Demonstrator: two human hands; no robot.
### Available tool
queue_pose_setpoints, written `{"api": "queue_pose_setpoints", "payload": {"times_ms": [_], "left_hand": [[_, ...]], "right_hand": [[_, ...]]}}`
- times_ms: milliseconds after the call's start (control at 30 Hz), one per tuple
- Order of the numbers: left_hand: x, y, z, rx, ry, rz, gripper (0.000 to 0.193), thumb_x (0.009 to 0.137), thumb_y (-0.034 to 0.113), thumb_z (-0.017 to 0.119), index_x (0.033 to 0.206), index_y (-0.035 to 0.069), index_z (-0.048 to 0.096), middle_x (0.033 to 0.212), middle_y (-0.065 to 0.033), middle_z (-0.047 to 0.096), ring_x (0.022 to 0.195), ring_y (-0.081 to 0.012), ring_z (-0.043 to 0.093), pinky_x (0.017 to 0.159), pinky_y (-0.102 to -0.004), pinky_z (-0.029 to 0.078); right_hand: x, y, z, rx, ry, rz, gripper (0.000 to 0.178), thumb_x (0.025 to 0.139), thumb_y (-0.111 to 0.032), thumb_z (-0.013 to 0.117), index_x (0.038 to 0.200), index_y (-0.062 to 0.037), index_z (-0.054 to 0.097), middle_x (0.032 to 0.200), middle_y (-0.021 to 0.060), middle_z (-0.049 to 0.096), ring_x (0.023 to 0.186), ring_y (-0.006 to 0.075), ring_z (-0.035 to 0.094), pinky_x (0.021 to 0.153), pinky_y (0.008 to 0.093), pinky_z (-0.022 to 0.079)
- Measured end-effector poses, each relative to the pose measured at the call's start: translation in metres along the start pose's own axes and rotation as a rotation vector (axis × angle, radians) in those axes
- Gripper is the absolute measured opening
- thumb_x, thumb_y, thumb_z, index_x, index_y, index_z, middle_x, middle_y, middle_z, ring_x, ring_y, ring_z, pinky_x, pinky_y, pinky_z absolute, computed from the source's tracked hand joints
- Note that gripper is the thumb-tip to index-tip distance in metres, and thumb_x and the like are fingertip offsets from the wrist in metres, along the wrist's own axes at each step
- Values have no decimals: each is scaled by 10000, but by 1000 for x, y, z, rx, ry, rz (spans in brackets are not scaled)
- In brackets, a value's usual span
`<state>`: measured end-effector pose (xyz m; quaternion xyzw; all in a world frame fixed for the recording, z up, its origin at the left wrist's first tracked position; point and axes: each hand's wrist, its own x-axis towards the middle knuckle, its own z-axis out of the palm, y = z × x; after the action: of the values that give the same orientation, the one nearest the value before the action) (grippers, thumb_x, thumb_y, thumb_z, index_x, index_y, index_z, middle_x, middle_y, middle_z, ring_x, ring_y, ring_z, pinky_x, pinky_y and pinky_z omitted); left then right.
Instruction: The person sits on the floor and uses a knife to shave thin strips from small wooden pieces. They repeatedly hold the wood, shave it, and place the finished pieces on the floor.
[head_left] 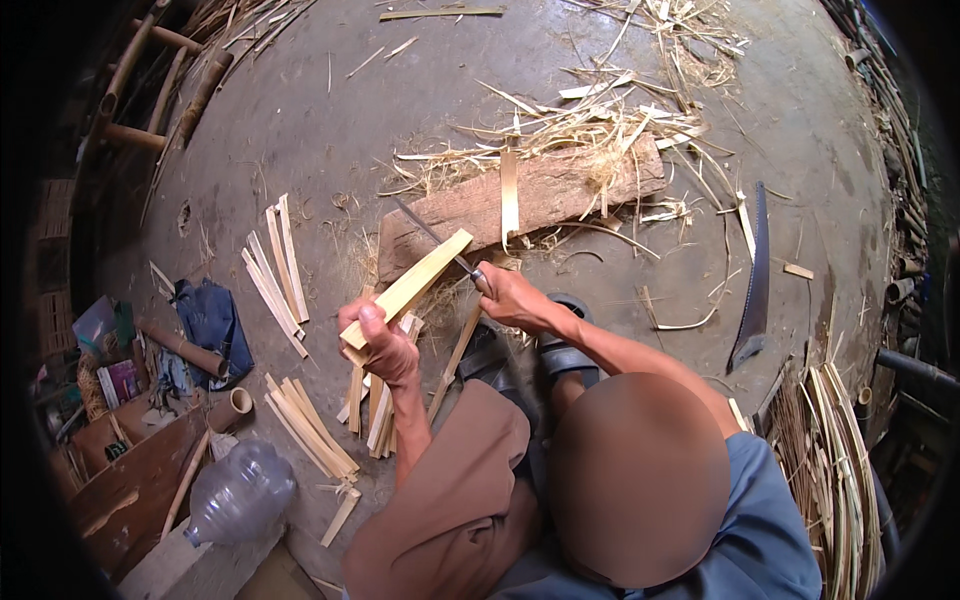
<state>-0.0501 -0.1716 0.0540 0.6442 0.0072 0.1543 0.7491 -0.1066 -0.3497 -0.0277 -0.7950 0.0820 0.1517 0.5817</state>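
My left hand [385, 352] is closed round the near end of a pale split bamboo piece [415, 285], which slants up and away to the right. In my right hand [518, 302] is a knife [420, 222], gripped by its handle. Its narrow blade points up and left and passes by the bamboo's far end; whether it touches the bamboo I cannot tell. Just beyond lies a thick, rough wooden plank [570, 188], with a flat bamboo strip [510, 195] lying across it. More cut strips [380, 420] lie on the floor beneath my left wrist.
Shavings [590, 125] heap up behind the plank. A hand saw [757, 275] lies at right, near a bundle of long strips [835, 450]. Strip piles [310, 430] lie at left, beside a plastic bottle [245, 490] and a blue cloth [210, 325]. Bamboo poles [150, 90] stand far left.
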Motion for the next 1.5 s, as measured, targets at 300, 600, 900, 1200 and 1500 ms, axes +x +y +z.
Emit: {"api": "queue_pose_setpoints", "payload": {"times_ms": [300,600,900,1200,1500], "left_hand": [[3,9,31,192,-88,101,275,890,257,647,788,29,533,721,-14,491,641,-103,501,538,-252,458],[42,7,54,109,174,25,537,943,552,533,1069,31,511,882,-64,546,726,-113,573,619,-271,539],[116,-17,54,173,335,158,486,1014,477,442,1209,36,500,875,-61,615,814,-144,591,771,-295,489],[78,21,13,244,-87,-302,550,1053,388,348,1190,-111,535,1052,-235,654,1026,-330,663,924,-409,557],[29,29,20,541,-68,-164,597,1058,340,357,993,-191,621,912,-244,667,862,-284,700,811,-384,609]], "right_hand": [[-16,-44,-4,-38,46,-173,154,811,-75,559,901,-36,439,628,164,502,601,414,530,577,505,414],[-4,31,-42,385,-171,293,93,804,-101,559,819,-89,468,651,-10,471,604,117,482,512,308,407],[-68,-6,-64,347,11,359,245,946,-307,523,899,-73,468,647,-9,452,567,98,461,501,291,403],[-93,-6,-21,-100,244,113,322,1015,-299,447,1221,-52,447,731,254,621,708,473,616,656,530,451],[-35,-15,12,57,117,-87,257,1016,-300,464,1058,-46,456,680,249,566,651,462,591,563,519,428]]}}
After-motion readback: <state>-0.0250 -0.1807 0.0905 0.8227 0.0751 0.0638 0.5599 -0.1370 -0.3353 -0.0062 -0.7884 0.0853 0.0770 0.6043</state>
